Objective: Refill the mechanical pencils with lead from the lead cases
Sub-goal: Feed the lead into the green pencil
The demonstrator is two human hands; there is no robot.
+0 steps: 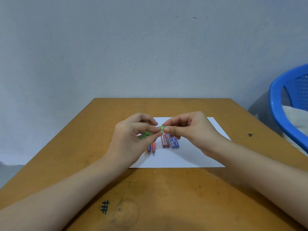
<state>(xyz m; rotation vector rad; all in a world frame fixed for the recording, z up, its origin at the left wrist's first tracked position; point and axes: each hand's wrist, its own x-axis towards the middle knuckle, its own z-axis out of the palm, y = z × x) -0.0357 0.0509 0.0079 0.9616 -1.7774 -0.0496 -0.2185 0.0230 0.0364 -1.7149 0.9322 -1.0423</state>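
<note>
So the green case is held up just over the paper, its body wrapped in the left grip and its end pinched by the right grip, with the red case, blue case and pencils laid underneath on the counter.

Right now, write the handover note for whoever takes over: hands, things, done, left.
Left hand grips the slim green plastic case, apparently a lead case; right hand pinches its other end, above the white paper sheet.
On the sheet: red plastic lead case beside blue plastic lead case; orange, blue and pink pencils lie partly under the left hand.
Done: no pencil visibly refilled. Left: open the case, load each pencil.
</note>
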